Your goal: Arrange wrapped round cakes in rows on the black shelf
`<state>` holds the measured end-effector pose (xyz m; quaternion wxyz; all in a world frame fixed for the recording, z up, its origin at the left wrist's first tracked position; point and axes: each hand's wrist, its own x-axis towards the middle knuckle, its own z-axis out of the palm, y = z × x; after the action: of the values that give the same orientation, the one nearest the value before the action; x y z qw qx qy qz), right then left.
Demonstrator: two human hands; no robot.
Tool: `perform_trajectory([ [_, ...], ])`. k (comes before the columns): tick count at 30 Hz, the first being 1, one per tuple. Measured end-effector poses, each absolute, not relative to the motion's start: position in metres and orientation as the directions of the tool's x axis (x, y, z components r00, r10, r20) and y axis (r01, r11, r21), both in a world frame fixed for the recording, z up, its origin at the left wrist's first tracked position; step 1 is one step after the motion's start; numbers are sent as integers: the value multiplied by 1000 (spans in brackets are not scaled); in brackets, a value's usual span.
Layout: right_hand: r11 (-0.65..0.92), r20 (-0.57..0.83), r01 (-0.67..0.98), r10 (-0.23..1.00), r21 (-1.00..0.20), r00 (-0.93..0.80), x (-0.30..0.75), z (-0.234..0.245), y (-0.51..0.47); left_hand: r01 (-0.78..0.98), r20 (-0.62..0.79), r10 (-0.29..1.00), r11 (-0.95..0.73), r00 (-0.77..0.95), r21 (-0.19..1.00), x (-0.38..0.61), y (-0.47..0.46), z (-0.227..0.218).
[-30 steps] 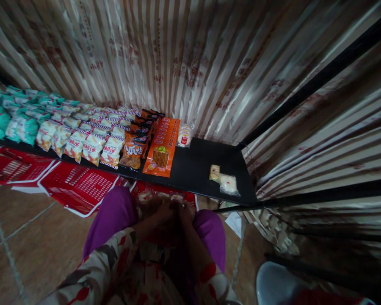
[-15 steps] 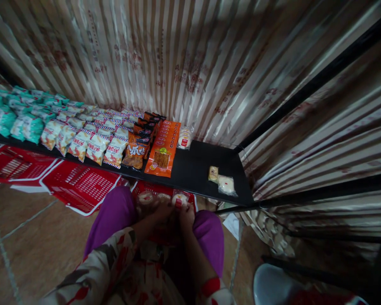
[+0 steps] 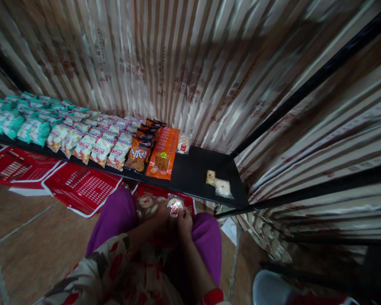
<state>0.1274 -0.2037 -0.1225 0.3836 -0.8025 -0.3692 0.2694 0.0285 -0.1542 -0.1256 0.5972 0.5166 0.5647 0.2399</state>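
Both my hands meet over a red basket (image 3: 189,201) between my knees. My right hand (image 3: 184,220) pinches a clear-wrapped round pastry packet (image 3: 175,205) and lifts it just above the basket. My left hand (image 3: 160,218) is closed beside it, touching the same packet or the packets below; what it grips is hidden. Several more round pastry packets (image 3: 145,201) lie in the basket. On the black shelf (image 3: 193,173) ahead, one such packet (image 3: 183,143) lies by the orange snack bag (image 3: 162,154).
Rows of snack bags (image 3: 92,142) fill the shelf's left part; teal bags (image 3: 22,120) lie at far left. Two small packets (image 3: 219,184) lie near the shelf's right end. Red baskets (image 3: 82,188) stand on the tiled floor. A striped curtain (image 3: 190,67) hangs behind. A white stool (image 3: 273,290) is at lower right.
My hands have risen slightly out of the basket and a pastry packet now shows between the fingers of my right hand. The view has shifted a little.
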Motion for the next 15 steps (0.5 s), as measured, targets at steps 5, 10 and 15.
perform_trajectory([
  [5,-412,-159,371,819,-832,552,126,-118,-209,328,-454,874,384,173,863,24,-158,-117],
  [10,-392,-149,357,823,-848,549,125,-112,-212,400,-478,865,389,151,830,20,-158,-105],
  [15,-374,-134,352,825,-858,549,126,-105,-215,345,-471,873,406,129,846,17,-162,-91],
])
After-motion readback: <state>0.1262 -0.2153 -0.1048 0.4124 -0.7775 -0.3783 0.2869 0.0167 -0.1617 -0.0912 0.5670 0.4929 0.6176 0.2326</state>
